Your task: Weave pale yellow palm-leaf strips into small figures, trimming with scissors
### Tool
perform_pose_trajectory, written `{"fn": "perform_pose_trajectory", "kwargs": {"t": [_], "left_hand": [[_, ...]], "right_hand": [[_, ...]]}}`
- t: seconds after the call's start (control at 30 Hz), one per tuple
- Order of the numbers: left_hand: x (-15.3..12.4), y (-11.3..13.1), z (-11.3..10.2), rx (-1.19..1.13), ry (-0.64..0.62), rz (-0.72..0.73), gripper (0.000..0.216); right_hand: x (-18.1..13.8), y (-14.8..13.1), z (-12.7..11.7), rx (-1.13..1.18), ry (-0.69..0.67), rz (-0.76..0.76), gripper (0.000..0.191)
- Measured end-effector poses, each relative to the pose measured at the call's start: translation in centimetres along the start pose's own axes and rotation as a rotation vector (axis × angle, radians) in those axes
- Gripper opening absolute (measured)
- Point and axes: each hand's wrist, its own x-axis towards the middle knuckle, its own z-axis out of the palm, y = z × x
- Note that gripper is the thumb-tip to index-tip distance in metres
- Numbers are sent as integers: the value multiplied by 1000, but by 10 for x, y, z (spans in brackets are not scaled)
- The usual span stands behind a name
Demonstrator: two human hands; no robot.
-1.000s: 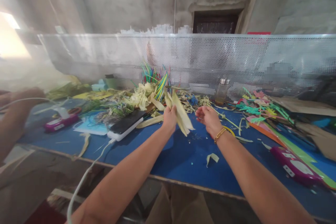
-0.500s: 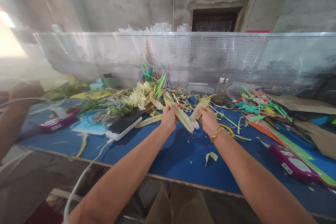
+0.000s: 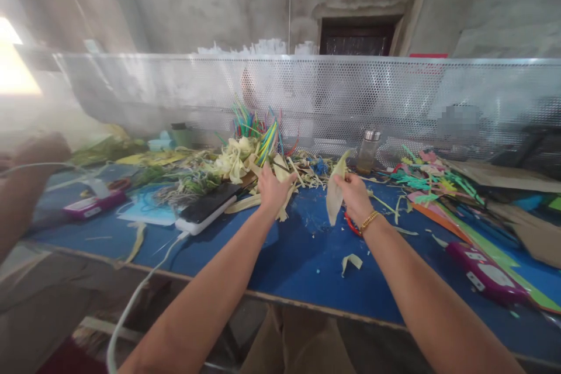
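Observation:
My right hand pinches a pale corn-husk leaf, which hangs upright above the blue table. A gold bracelet circles that wrist, and a red loop shows on the table beneath it, the rest of it hidden. To the left, my left hand has thumb and fingers spread over loose husk strips at the front of the pile. A bunch of crumpled husk lies just behind it. On the bare tabletop in front sits a small curled husk scrap.
A phone rests on a white power bank with a cable. A glass bottle stands near the perforated metal screen. Purple devices lie right and left. Coloured stems rise behind. Another person's arm is at far left.
My hands have moved apart. The left one has let go of its husk piece and opened over the pile. The right one still holds a leaf, now hanging upright.

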Motion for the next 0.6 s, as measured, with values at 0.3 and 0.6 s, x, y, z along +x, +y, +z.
{"fn": "perform_pose_trajectory", "kwargs": {"t": [0.3,0.6], "left_hand": [[-40,15,18,-159,-780,-9,25],[-40,23,5,-106,-1149,-371,30]], "right_hand": [[-27,-2,23,99,-194,35,24],[6,-14,-5,160,5,-28,29]]}}
